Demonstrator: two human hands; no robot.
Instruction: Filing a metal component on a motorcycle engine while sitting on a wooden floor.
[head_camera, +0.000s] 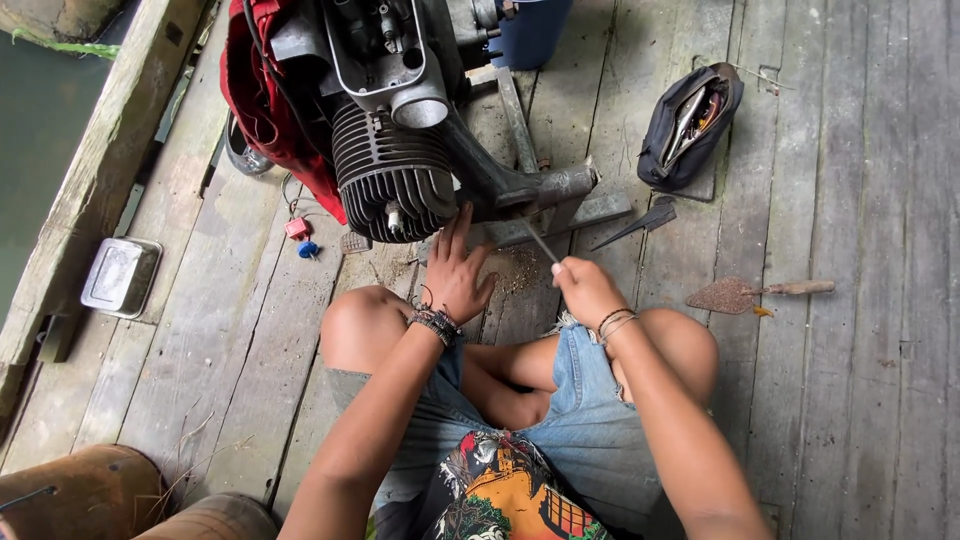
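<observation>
The finned grey metal engine cylinder (390, 175) sits at 12 o'clock on weathered grey floor planks (850, 200); its upper body is cut off by the frame edge. Your left hand (457, 275), fingers spread wide, rests just below the fins. Your right hand (585, 290) is clenched around a thin dark metal rod (538, 240) angled toward the engine base; its tip is hard to make out.
</observation>
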